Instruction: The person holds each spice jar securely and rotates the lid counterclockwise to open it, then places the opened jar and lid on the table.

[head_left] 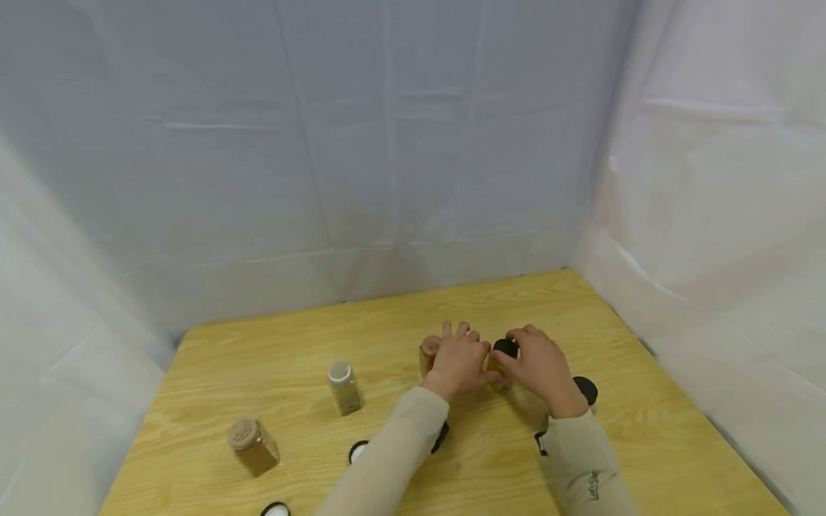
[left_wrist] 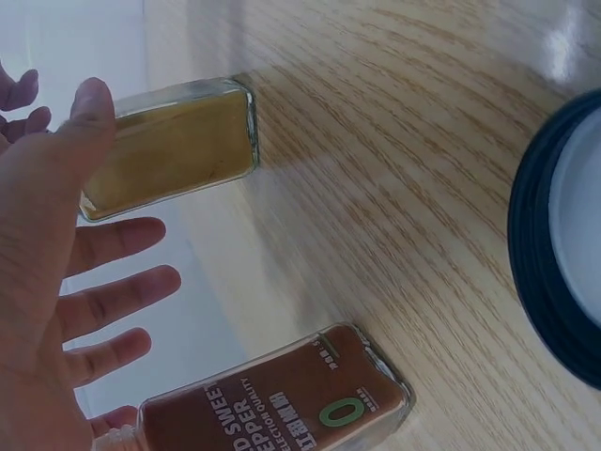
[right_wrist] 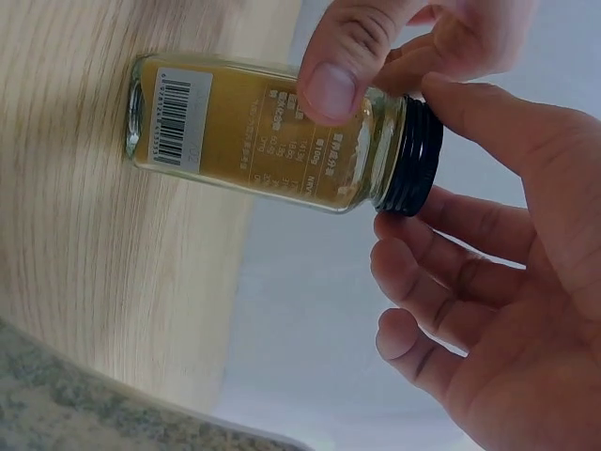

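A glass spice jar of yellow-brown powder (right_wrist: 235, 141) stands on the table, its barcode label facing the right wrist view. My left hand (head_left: 461, 362) holds it near the top, thumb against the glass. My right hand (head_left: 543, 364) pinches the black lid (right_wrist: 413, 155) on the jar's neck between thumb and fingers; the other fingers are loosely bent below it. Beside my left hand stands a jar of red sweet pepper (left_wrist: 282, 395), with a brown perforated top (head_left: 430, 345) in the head view.
Further left stand a pale-topped jar (head_left: 345, 388) and a brown shaker jar (head_left: 254, 448). Black lids with white insides (head_left: 357, 451) lie near the front. Another black lid (head_left: 586, 388) shows beside my right wrist. White sheeting (head_left: 387, 143) encloses the wooden table (head_left: 310, 330).
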Motion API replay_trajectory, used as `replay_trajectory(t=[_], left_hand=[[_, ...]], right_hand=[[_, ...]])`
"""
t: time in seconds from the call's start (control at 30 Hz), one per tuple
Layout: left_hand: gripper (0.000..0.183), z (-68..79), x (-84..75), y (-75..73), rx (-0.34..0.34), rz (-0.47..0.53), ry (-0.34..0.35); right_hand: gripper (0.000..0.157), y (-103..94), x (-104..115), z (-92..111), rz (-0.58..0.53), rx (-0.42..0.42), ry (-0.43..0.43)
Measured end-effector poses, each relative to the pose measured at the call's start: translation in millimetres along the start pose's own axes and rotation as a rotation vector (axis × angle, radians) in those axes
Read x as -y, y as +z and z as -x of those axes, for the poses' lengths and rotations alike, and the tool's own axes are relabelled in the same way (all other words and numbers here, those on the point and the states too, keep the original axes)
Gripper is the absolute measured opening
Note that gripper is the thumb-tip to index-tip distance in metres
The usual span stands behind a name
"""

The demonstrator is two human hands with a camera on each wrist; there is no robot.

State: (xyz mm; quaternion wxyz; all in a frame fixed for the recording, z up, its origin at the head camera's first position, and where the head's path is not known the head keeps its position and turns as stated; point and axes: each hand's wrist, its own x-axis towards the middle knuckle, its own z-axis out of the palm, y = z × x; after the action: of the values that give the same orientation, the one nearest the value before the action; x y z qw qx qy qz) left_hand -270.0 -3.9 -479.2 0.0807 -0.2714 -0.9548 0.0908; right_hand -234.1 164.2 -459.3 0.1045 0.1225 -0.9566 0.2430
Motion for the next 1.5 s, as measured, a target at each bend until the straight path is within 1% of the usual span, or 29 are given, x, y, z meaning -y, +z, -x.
replay_trajectory(t=[0.2, 0.33, 0.47, 0.6, 0.7, 0.87, 0.93, 1.07, 1.13, 1.3, 1.5], left_hand=[[0.052, -0.9, -0.7, 0.2, 0.010, 0.018, -0.006], [0.053, -0.8, -1.6, -3.1, 0.028, 0.043, -0.010], [0.050, -0.9, -2.7, -7.2, 0.046, 0.066, -0.017], [0.048, -2.4, -3.5, -9.0, 0.072, 0.075, -0.038], [0.048, -3.6, -3.5, -9.3, 0.091, 0.076, -0.054], [0.049, -5.8, -5.5, -8.5, 0.110, 0.101, -0.060], [0.051, -6.5, -6.8, -8.2, 0.113, 0.111, -0.063], [0.056, -7.1, -8.3, -9.2, 0.123, 0.115, -0.069], [0.057, -7.3, -8.5, -9.9, 0.126, 0.111, -0.072], [0.051, -7.6, -8.4, -11.3, 0.123, 0.095, -0.070], [0.044, -8.3, -9.0, -10.3, 0.129, 0.097, -0.062]], right_hand=[[0.045, 0.6, -0.5, -0.1, 0.000, -0.005, 0.000], [0.043, -0.4, -0.8, 1.0, 0.000, -0.008, 0.001], [0.042, -1.8, -1.7, 2.0, 0.001, -0.002, -0.007], [0.040, -3.4, -3.7, 1.2, -0.012, 0.032, -0.023], [0.041, -4.9, -6.8, 0.1, -0.046, 0.069, -0.031], [0.051, -11.6, -16.2, 1.0, -0.109, 0.119, -0.006], [0.053, -16.2, -19.5, 2.3, -0.106, 0.130, 0.013], [0.046, -23.7, -21.1, 3.6, -0.072, 0.147, 0.040], [0.045, -24.7, -19.4, 3.1, -0.068, 0.157, 0.036], [0.050, -19.3, -12.7, -0.8, -0.057, 0.171, 0.009], [0.045, -10.8, -7.1, -1.9, -0.057, 0.163, -0.012]])
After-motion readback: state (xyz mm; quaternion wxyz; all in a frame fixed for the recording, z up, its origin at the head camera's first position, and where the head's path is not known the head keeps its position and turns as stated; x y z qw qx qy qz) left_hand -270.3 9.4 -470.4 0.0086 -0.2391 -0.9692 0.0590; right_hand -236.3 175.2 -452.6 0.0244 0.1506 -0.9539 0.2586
